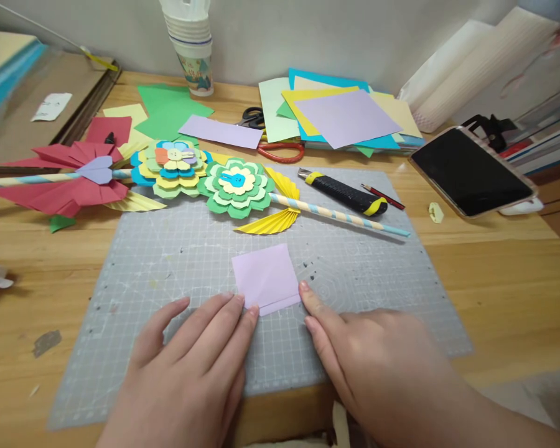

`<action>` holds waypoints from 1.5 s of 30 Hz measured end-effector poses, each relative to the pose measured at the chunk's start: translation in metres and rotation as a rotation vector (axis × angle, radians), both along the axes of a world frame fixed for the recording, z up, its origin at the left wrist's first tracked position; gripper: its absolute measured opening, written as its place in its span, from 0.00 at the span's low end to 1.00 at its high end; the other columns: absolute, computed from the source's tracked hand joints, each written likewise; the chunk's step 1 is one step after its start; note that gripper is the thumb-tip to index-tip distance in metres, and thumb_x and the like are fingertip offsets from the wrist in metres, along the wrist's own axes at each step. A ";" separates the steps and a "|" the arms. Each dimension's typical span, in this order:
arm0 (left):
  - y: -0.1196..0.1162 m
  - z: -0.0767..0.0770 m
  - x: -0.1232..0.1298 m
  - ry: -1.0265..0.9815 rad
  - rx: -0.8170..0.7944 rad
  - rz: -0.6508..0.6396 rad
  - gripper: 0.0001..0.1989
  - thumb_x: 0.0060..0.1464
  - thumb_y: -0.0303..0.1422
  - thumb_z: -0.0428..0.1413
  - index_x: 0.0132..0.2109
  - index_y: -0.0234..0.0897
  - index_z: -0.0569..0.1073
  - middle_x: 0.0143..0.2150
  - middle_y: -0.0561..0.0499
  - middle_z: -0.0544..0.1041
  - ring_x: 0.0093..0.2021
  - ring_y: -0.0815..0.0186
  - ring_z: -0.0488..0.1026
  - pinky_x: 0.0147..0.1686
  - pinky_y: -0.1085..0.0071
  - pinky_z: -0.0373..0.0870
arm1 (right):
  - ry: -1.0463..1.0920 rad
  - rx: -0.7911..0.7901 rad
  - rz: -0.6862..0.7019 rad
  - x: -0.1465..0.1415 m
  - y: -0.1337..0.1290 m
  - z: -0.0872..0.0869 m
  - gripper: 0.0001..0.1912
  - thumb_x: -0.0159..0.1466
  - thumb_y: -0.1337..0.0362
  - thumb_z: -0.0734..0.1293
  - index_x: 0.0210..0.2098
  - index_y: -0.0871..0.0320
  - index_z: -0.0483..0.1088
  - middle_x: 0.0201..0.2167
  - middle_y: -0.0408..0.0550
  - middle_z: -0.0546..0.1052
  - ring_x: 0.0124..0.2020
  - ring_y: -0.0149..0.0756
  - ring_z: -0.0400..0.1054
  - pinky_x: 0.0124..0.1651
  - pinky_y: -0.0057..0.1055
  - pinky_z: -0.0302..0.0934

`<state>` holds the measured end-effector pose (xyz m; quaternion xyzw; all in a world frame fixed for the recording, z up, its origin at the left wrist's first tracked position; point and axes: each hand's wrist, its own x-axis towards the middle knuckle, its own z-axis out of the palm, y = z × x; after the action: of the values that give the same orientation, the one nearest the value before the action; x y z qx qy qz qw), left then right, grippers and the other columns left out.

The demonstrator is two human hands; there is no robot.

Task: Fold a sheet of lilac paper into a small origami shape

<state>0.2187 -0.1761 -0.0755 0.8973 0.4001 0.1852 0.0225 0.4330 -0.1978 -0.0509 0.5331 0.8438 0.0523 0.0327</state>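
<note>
A small lilac paper (265,274) lies on the grey cutting mat (158,267), with a narrow strip folded along its near edge. My left hand (193,361) rests with fingers spread, its fingertips on the paper's near left corner. At the near right corner, the thumb and index fingertips of my right hand (373,354) touch or almost touch the fold; its other fingers are curled under. Beyond the paper lies a striped stick (340,216) bearing layered paper flowers (236,186), yellow pleated leaves (266,223) and a red pleated paper piece (60,194).
A black and yellow cutter (345,193) and a pencil (385,196) lie behind the stick. Farther back are red-handled scissors (280,152), coloured sheets (350,118), a lilac strip (221,131) and stacked paper cups (193,62). A phone (471,171) lies at right.
</note>
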 end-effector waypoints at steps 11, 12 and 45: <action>0.007 0.012 0.013 0.104 -0.014 0.016 0.11 0.57 0.26 0.48 0.39 0.39 0.75 0.39 0.51 0.79 0.40 0.59 0.73 0.50 0.57 0.59 | 0.296 -0.104 -0.176 0.001 0.011 0.001 0.18 0.69 0.63 0.55 0.48 0.58 0.75 0.31 0.48 0.80 0.29 0.42 0.74 0.28 0.36 0.58; 0.006 0.011 0.013 0.092 -0.006 0.013 0.11 0.57 0.26 0.48 0.40 0.39 0.75 0.40 0.50 0.79 0.40 0.59 0.73 0.50 0.57 0.60 | 0.337 -0.072 -0.167 0.000 0.010 -0.001 0.18 0.69 0.62 0.56 0.49 0.57 0.74 0.33 0.48 0.79 0.30 0.41 0.73 0.30 0.36 0.58; 0.047 0.032 0.012 0.269 -0.060 -0.180 0.11 0.64 0.34 0.47 0.42 0.40 0.74 0.42 0.50 0.78 0.43 0.62 0.74 0.47 0.60 0.60 | 0.418 -0.098 -0.005 0.007 0.016 -0.002 0.15 0.66 0.64 0.64 0.52 0.60 0.68 0.46 0.51 0.72 0.38 0.38 0.68 0.34 0.33 0.58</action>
<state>0.2304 -0.1293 -0.0438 0.9451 0.3229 0.0487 0.0118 0.4403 -0.1822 -0.0528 0.5320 0.8325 -0.1004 -0.1173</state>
